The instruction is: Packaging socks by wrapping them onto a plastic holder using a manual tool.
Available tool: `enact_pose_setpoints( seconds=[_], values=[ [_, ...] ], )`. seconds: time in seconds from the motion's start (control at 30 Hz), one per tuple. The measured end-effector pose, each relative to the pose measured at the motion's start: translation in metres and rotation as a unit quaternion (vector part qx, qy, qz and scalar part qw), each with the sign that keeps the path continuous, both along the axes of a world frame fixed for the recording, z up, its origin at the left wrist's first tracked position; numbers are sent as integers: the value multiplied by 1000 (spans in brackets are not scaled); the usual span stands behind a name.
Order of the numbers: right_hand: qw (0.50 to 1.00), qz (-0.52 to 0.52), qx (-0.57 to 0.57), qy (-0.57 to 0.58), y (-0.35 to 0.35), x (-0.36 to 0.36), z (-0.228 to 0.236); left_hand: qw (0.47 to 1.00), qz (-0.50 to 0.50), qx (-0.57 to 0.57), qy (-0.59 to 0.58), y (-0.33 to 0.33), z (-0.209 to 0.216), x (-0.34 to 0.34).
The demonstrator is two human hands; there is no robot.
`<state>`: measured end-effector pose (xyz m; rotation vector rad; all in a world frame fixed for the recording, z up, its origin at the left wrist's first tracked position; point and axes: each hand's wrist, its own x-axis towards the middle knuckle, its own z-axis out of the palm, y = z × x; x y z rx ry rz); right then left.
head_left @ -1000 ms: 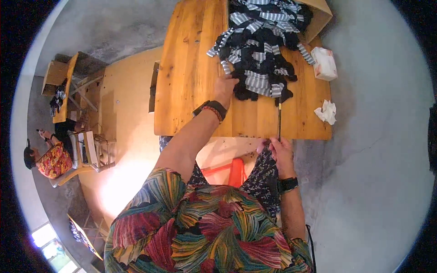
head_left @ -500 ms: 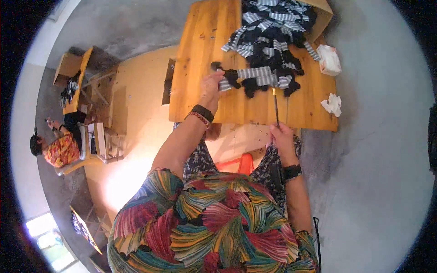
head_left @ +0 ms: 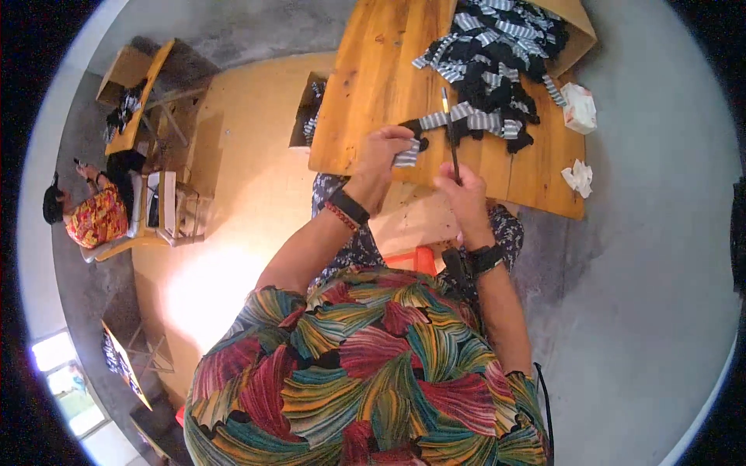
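My left hand [head_left: 381, 159] is closed at the table's near edge, pinching a black fabric piece with grey-and-white stripes [head_left: 406, 154]. Part of that piece is hidden by the fingers. To its right, my right hand [head_left: 466, 194] grips a thin dark stick [head_left: 453, 140] with a pale and yellowish tip. The stick points away from me, over a striped strip [head_left: 483, 122] on the table. Beyond both hands lies a heap of black and striped fabric pieces [head_left: 497, 58].
The wooden table [head_left: 373, 70] carries a cardboard box [head_left: 576, 43], a white tissue pack [head_left: 579, 109] and a crumpled tissue [head_left: 577, 179]. Another box [head_left: 305, 116] stands left of the table. Far left, a person [head_left: 97, 213] sits near another table [head_left: 144, 101].
The stick has risen with my right hand and now crosses over the striped strip. My left hand has bent inward, still with fabric in it. The whole view has shifted.
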<state>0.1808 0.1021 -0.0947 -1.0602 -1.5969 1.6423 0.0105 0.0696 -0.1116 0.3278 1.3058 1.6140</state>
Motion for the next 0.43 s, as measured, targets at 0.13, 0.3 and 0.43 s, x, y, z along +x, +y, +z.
enact_pose_setpoints(
  seconds=[0.13,0.3,0.43],
  values=[
    [993,75,91,6,-15,-10,18,993,-72,-10,90,-18,-8,21],
    [940,109,298,-127,-24,-6,26,998,-61,11,8,-26,14,37],
    [992,55,64,-91,-29,0,45,987,-53,52,-140,-34,25,38]
  ],
)
